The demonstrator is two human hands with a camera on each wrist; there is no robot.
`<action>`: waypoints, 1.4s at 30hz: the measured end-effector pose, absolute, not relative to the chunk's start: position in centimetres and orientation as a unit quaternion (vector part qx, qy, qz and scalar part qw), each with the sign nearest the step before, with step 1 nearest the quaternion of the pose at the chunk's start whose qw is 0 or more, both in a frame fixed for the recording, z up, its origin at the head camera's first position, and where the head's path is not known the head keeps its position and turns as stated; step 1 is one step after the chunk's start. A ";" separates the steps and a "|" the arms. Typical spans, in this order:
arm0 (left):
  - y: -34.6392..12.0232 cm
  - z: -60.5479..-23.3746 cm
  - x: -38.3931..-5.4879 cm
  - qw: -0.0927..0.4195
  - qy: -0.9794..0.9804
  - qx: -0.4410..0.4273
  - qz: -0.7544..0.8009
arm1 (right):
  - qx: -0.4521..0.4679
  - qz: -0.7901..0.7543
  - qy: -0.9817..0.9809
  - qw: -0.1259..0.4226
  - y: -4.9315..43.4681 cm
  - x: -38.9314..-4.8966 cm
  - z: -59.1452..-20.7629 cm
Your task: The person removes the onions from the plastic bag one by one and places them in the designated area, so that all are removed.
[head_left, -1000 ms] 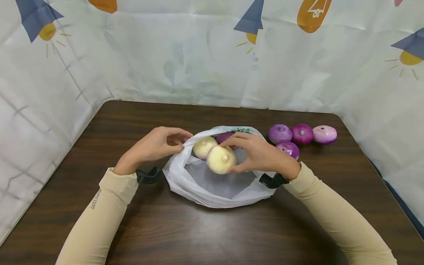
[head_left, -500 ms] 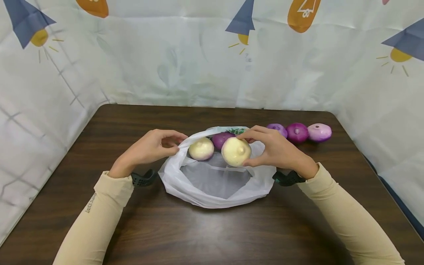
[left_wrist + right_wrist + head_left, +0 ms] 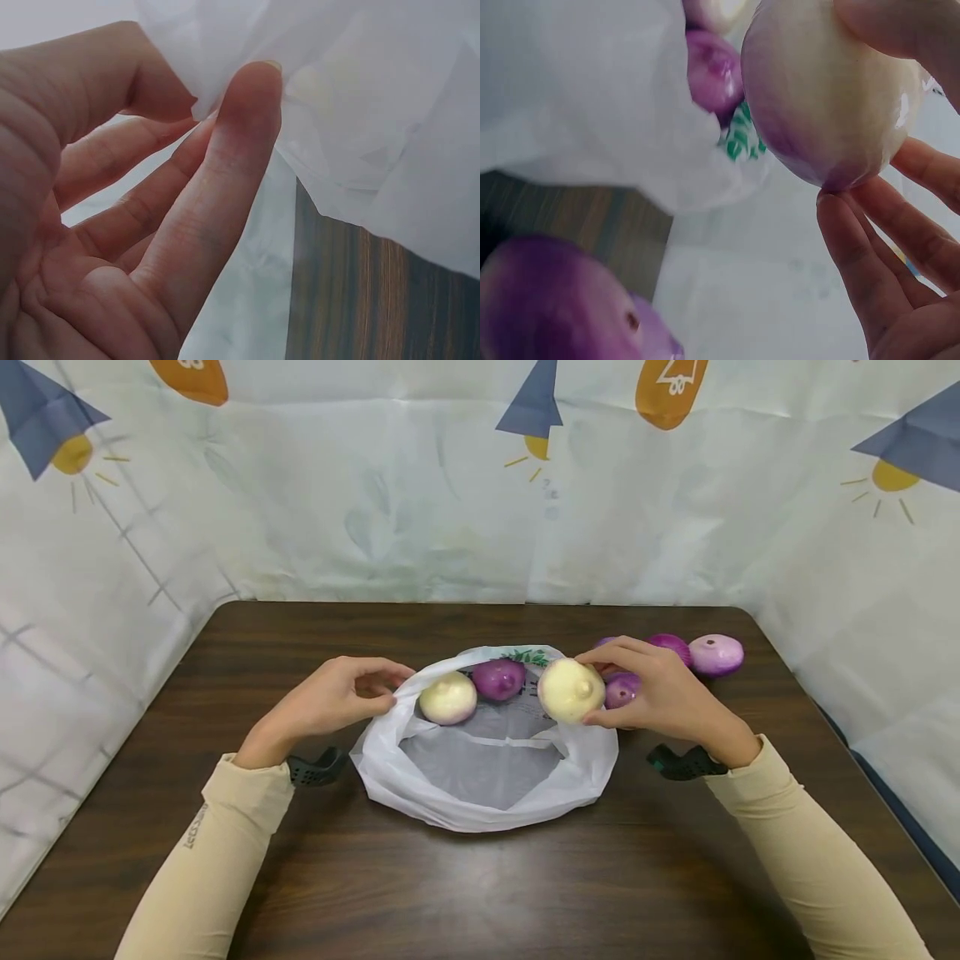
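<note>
A person in cream sleeves (image 3: pixel 180 852) is working at a dark wooden table (image 3: pixel 480 893), where a white plastic bag (image 3: pixel 487 818) is lying open between the far and near edges. The left hand (image 3: pixel 330 702) is pinching the bag's rim on the side facing the table's left edge. The right hand (image 3: pixel 663 693) is gripping a pale onion (image 3: pixel 572 692) between thumb and fingers at the rim facing the right edge; the views are not showing whether it is touching the plastic. Inside the bag, a second pale onion (image 3: pixel 447 698) is resting toward the left edge, with a purple onion (image 3: pixel 499 679) sitting just beside it, near a green leaf print (image 3: pixel 529 657). Toward the table's far right corner, a cluster of purple onions (image 3: pixel 673 647) is lying partly hidden by the right hand, with a pink-and-white onion (image 3: pixel 716 655) sitting nearest the right edge. Dark bands (image 3: pixel 317 766) are showing at both wrists. Past the far edge, a white sheet (image 3: pixel 300 502) printed with lamps is hanging.
</note>
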State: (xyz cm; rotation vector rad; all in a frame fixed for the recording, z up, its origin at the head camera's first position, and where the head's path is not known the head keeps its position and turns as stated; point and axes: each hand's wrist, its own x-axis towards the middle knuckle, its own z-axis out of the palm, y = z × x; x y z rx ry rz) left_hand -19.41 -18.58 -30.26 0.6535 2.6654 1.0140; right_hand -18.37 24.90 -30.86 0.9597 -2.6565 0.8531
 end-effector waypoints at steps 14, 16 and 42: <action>-19.0 -30.5 -19.2 0.107 0.905 0.216 0.350 | 0.286 0.301 -0.900 0.133 28.7 -18.0 -31.7; -19.0 -30.5 -19.2 0.108 0.905 0.215 0.350 | 0.278 0.309 -0.900 0.131 29.2 -17.9 -31.8; -18.7 -30.3 -19.5 0.114 0.905 0.215 0.348 | 0.212 0.287 -0.917 0.180 35.0 -17.5 -32.9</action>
